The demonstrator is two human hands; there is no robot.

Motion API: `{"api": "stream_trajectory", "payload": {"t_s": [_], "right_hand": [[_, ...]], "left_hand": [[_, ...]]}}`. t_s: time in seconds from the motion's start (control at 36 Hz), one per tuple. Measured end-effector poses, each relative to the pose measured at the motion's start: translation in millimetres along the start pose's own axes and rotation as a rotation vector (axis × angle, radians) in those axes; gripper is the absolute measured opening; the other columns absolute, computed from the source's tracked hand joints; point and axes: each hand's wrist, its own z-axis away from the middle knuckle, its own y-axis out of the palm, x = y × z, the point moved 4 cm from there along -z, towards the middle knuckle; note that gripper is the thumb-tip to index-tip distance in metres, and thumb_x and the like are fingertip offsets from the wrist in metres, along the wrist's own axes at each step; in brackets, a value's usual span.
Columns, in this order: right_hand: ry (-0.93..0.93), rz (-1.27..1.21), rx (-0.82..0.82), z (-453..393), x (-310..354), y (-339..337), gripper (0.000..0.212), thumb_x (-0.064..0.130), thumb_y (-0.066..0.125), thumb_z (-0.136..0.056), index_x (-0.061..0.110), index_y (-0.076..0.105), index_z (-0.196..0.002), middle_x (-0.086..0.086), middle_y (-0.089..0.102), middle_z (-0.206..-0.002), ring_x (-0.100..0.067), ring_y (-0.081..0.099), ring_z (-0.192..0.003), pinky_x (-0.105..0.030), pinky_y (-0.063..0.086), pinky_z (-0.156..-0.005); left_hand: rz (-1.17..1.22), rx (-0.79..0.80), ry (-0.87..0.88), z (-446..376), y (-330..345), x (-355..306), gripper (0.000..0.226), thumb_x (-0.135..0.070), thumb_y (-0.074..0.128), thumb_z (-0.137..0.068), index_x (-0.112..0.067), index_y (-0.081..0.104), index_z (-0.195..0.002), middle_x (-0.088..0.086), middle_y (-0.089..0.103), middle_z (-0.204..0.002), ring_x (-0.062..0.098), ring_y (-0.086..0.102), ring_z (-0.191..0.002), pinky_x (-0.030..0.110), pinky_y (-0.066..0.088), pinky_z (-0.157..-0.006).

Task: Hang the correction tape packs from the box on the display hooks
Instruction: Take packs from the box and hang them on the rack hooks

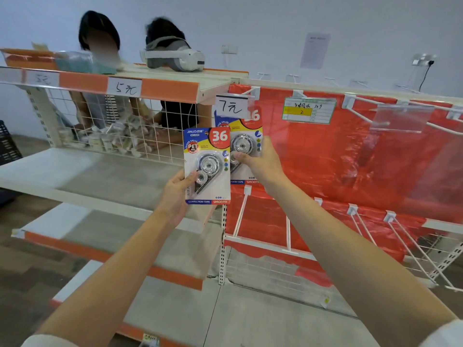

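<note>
Left hand point(176, 194): grips front pack point(207, 166) by its lower edge.
Right hand point(258, 161): pinches rear pack point(246, 144) on hook point(246, 92).

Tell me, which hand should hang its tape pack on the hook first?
Probably the right hand. Its pack is already up by the hook with the 7 yuan tag. The left hand holds its pack lower, off to the side.

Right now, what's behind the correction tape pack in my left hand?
Behind the front pack, held by the left hand, the shelf edge and part of a second pack show; the right hand grips that one. Its left side is covered.
</note>
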Motion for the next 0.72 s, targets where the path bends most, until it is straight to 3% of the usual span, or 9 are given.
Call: {"api": "stream_trajectory", "payload": {"t_s": [0.11,0.25,0.36,0.58,0.72], "right_hand": [[-0.02,-0.082,-0.057,0,-1,-3,0.044,0.018,0.075,-0.082,0.014,0.044,-0.114,0.002,0.059,-0.111,-0.016,0.057,-0.103,-0.03,0.045,-0.088],[0.021,-0.031,0.011,-1,-6,4,0.049,0.022,0.074,-0.082,0.009,0.044,-0.119,-0.006,0.059,-0.117,-0.021,0.056,-0.106,-0.03,0.044,-0.086],[0.039,-0.067,-0.025,-1,-4,-1,0.041,0.017,0.074,-0.082,0.015,0.045,-0.111,0.007,0.057,-0.102,-0.009,0.054,-0.093,-0.019,0.041,-0.071],[-0.029,0.018,-0.014,5,-9,0,0.043,0.015,0.077,-0.076,0.011,0.05,-0.108,0.0,0.065,-0.106,-0.02,0.063,-0.101,-0.042,0.049,-0.092],[-0.083,0.006,-0.036,8,-3,-2,0.038,0.018,0.077,-0.079,0.016,0.048,-0.104,0.008,0.063,-0.101,-0.013,0.062,-0.095,-0.033,0.051,-0.088]], "left_hand": [[0.01,0.008,-0.008,-3,-1,0,0.023,-0.015,0.046,-0.098,-0.011,0.06,-0.114,0.003,0.074,-0.096,0.016,0.071,-0.08,0.029,0.06,-0.064],[0.029,0.023,-0.031,-9,-4,-4,0.026,-0.016,0.044,-0.099,-0.008,0.058,-0.119,0.004,0.074,-0.096,0.018,0.071,-0.079,0.03,0.059,-0.062],[0.009,0.006,-0.038,-12,-7,-6,0.028,-0.015,0.046,-0.098,-0.004,0.056,-0.123,0.005,0.074,-0.096,0.019,0.071,-0.08,0.031,0.059,-0.062],[0.032,0.036,-0.004,-17,-3,-10,0.022,-0.01,0.043,-0.098,-0.009,0.062,-0.109,0.002,0.075,-0.093,0.017,0.072,-0.081,0.03,0.06,-0.066],[0.069,0.039,0.001,-17,2,-13,0.021,-0.008,0.041,-0.098,-0.01,0.061,-0.102,0.0,0.075,-0.085,0.014,0.072,-0.074,0.028,0.059,-0.06]]}}
